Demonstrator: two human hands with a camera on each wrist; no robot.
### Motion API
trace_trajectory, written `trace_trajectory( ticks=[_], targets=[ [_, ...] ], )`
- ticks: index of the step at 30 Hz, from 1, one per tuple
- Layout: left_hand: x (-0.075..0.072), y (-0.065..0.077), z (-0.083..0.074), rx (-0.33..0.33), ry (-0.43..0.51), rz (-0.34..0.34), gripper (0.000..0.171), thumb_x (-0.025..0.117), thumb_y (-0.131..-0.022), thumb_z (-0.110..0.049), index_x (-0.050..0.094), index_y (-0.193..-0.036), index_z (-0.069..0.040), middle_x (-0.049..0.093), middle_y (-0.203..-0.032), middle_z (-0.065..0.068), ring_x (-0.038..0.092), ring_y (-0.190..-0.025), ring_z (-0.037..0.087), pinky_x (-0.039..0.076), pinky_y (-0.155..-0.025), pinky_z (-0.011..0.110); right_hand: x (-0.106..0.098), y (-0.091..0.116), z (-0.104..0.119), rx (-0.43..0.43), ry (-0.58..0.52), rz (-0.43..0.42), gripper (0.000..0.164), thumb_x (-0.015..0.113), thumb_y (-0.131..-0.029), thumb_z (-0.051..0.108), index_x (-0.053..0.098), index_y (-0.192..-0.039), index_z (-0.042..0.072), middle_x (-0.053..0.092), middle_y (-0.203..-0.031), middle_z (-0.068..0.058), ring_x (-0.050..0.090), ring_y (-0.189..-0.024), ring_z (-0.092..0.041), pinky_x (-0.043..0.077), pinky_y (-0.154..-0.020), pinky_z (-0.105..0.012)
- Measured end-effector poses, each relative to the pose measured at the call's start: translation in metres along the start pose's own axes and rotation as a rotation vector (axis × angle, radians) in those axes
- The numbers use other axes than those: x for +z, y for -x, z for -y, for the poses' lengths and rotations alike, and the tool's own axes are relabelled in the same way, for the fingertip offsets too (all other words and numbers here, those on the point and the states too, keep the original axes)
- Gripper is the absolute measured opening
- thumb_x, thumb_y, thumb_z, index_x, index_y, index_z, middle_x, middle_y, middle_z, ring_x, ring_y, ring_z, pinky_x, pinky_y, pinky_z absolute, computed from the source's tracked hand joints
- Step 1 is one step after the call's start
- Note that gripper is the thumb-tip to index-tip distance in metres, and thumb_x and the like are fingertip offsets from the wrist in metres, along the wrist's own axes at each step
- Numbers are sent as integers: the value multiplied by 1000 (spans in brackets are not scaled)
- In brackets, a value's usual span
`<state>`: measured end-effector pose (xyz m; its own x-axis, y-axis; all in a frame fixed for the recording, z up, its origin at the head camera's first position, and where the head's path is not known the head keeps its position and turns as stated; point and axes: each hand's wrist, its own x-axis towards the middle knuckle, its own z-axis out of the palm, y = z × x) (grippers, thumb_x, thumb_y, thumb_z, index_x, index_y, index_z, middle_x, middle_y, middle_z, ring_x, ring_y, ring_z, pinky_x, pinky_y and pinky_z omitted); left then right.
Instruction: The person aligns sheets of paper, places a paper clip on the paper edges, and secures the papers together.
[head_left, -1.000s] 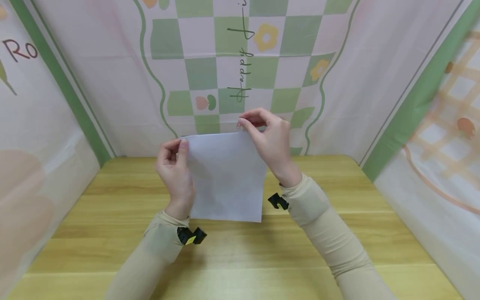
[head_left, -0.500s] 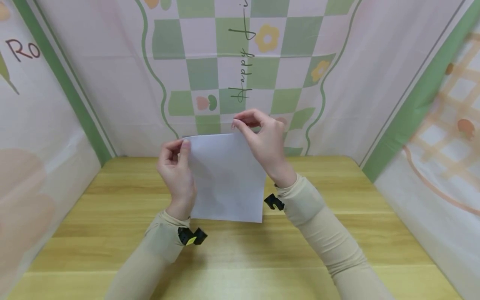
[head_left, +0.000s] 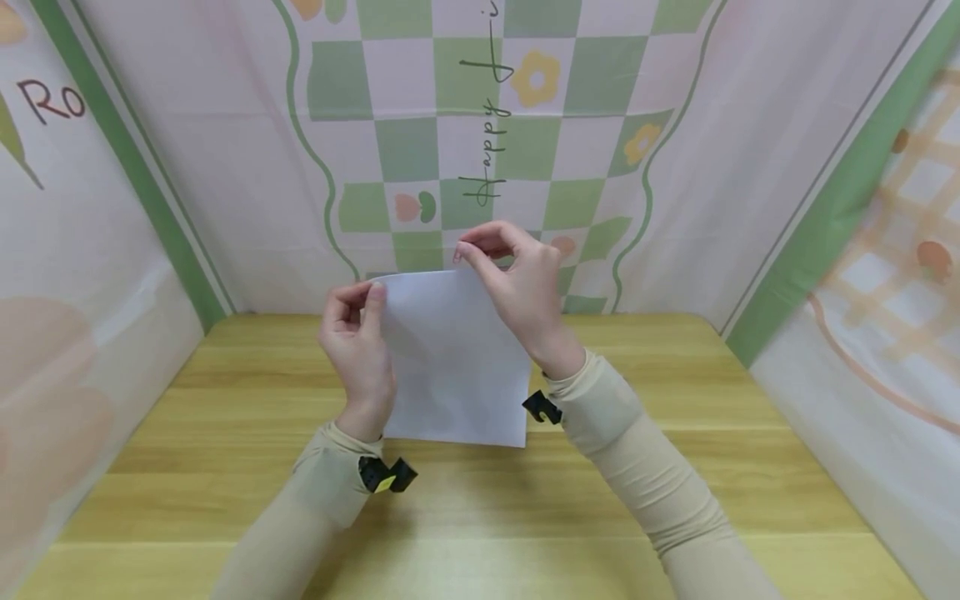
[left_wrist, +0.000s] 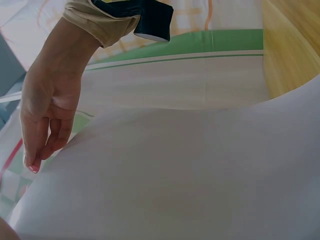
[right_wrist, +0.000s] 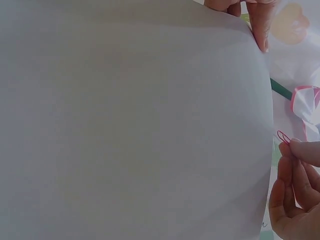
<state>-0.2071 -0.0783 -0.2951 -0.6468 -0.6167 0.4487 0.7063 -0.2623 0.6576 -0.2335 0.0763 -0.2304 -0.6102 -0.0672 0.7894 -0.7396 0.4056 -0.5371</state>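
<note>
A white sheet of paper (head_left: pixel 457 358) is held upright, facing me, above the wooden table. My left hand (head_left: pixel 358 358) pinches its top left corner between thumb and fingers. Beside the top edge, my right hand (head_left: pixel 525 292) pinches a small red paper clip (right_wrist: pixel 283 136), whose looped end sticks out past the fingertips toward the paper in the right wrist view. From the left wrist, the sheet (left_wrist: pixel 175 170) looks gently curved, with the right hand (left_wrist: pixel 52 105) just past its edge.
The wooden table (head_left: pixel 450 525) spreads beneath both arms. Printed curtains with green checks (head_left: pixel 465 150) hang behind it and along both sides. Small black cameras sit on the wrists, the right one (head_left: pixel 542 407) close to the paper's right edge.
My right hand has slid left along the paper's top edge, bringing the paper clip closer to my left hand. The left hand and the paper have shifted only slightly right.
</note>
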Motion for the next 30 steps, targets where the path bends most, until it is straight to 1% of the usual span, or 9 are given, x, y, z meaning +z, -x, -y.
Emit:
trace_trajectory(
  ticks=[5, 9, 15, 18, 24, 30],
  targets=[
    [0, 0, 0, -4, -6, 3, 7, 70, -84, -4, 64, -85, -8, 59, -84, 2, 52, -79, 14, 44, -71, 20, 3, 0, 1, -16, 16, -10, 12, 73, -84, 20, 72, -89, 10, 72, -82, 1, 63, -72, -4, 53, -67, -19],
    [0, 0, 1, -4, -13, 6, 8, 70, -84, -4, 64, -84, -10, 60, -85, 4, 53, -81, 15, 44, -72, 21, 7, 0, 1, -30, 1, -4, 12, 73, -84, 21, 72, -88, 9, 72, -81, 0, 64, -71, -6, 54, -67, -23],
    [-1, 1, 2, -8, -44, 27, 7, 69, -85, -8, 63, -87, -10, 60, -88, 4, 54, -85, 17, 44, -75, 24, 11, 1, 0, -15, -27, 2, 12, 72, -84, 19, 72, -88, 7, 72, -80, -2, 65, -71, -8, 55, -66, -26],
    [-1, 2, 2, -4, -57, 37, 7, 69, -85, -9, 62, -88, -10, 60, -89, 4, 54, -85, 16, 45, -75, 23, 13, 1, 1, -13, -35, 5, 13, 72, -84, 19, 71, -88, 7, 72, -80, -2, 65, -71, -8, 56, -66, -25],
    [1, 2, 2, -11, -34, 33, 7, 68, -86, -7, 62, -87, -9, 59, -88, 5, 54, -84, 16, 45, -74, 22, 17, 2, 1, -31, -19, 13, 13, 72, -85, 19, 71, -89, 7, 72, -81, -2, 64, -72, -7, 55, -66, -21],
    [0, 3, 2, -3, -48, 38, 7, 69, -86, -8, 62, -88, -10, 60, -88, 4, 54, -84, 15, 45, -74, 23, 20, 3, 1, -19, -16, 21, 14, 72, -84, 20, 71, -89, 8, 72, -82, -1, 64, -72, -7, 54, -66, -19]
  ],
)
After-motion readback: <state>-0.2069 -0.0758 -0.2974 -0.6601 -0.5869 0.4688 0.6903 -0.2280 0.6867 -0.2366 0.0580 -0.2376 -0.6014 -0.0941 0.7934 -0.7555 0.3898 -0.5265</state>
